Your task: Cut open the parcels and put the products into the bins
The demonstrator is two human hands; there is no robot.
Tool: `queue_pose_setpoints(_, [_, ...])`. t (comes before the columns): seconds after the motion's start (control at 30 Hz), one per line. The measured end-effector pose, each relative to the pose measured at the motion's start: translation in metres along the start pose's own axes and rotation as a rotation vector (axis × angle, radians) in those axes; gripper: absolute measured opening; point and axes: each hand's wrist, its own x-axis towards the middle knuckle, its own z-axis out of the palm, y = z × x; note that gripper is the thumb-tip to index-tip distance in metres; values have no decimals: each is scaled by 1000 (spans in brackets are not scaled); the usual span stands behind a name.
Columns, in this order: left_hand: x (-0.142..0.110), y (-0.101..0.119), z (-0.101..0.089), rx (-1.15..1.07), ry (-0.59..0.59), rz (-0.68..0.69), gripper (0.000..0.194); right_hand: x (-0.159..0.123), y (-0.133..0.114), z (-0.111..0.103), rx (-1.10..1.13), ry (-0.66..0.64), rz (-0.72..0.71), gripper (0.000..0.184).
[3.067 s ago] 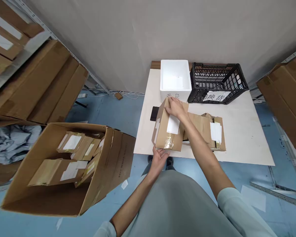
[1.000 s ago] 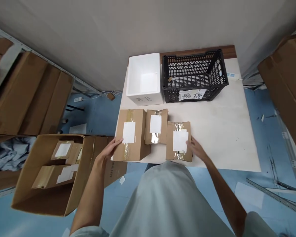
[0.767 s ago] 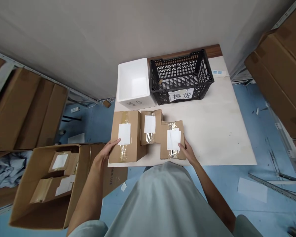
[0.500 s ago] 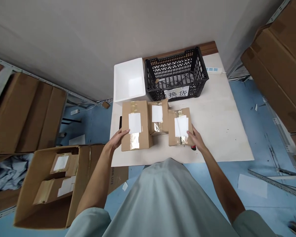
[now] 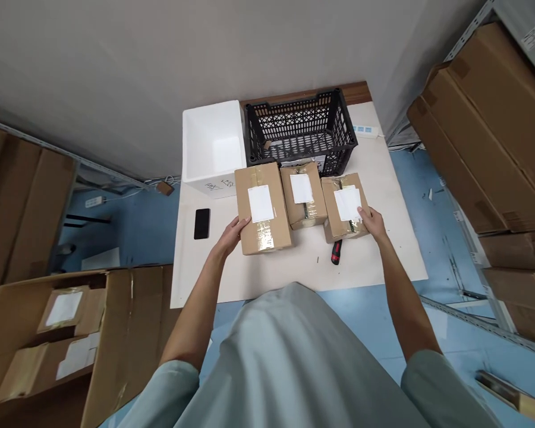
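Observation:
Three taped cardboard boxes stand side by side between my hands, each with a white label on top. My left hand (image 5: 234,233) grips the left edge of the largest cardboard box (image 5: 252,241), thumb on top. The middle cardboard box (image 5: 294,220) is pressed between its neighbours. On the right end, my right hand (image 5: 373,223) clasps the smaller cardboard box (image 5: 332,205), with the thumb by its label. Fingers under both outer boxes are hidden. A red-and-black tool handle (image 5: 336,252) sticks out from below the right box.
Behind the boxes are a white foam box (image 5: 191,142) and a black plastic crate (image 5: 345,134). A phone (image 5: 202,223) lies on the white table (image 5: 258,279). A power strip (image 5: 365,131) is at the back right. Lower left, an open carton (image 5: 116,333) contains boxes; stacked cartons (image 5: 477,131) stand right.
My hands have shifted the three boxes rightward along the table. The phone and the foam box's lettering are uncovered, the crate's sign is mostly covered, and more of the tool handle shows.

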Motion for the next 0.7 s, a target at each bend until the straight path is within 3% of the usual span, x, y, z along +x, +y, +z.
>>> queue_pose_setpoints(0.07, [-13,-5,6,-13,116,-16,86,-9,0,1,-86,46,21,85])
queue_pose_setpoints(0.13, [-28,-9,14,-29,208,-7,88,-20,-4,3,-189,181,-12,85])
queue_pose_setpoints(0.2, [-43,-13,22,-49,244,2,91,-37,-12,12,-277,343,-134,84])
queue_pose_setpoints(0.27, [-56,-18,27,-64,245,-2,92,-60,-26,32,-288,396,-272,80])
queue_pose_setpoints(0.33, [-65,-24,29,-51,227,20,89,-87,-44,63,-222,277,-307,72])
queue_pose_setpoints(0.47, [-76,-34,31,-5,161,87,85,-137,-80,141,-25,-171,-241,71])
queue_pose_setpoints(0.57, [-82,-39,27,-1,139,92,93,-161,-103,184,-52,-220,-212,74])
queue_pose_setpoints(0.7, [-93,-45,0,-32,159,79,97,-189,-124,214,-163,-200,-190,70])
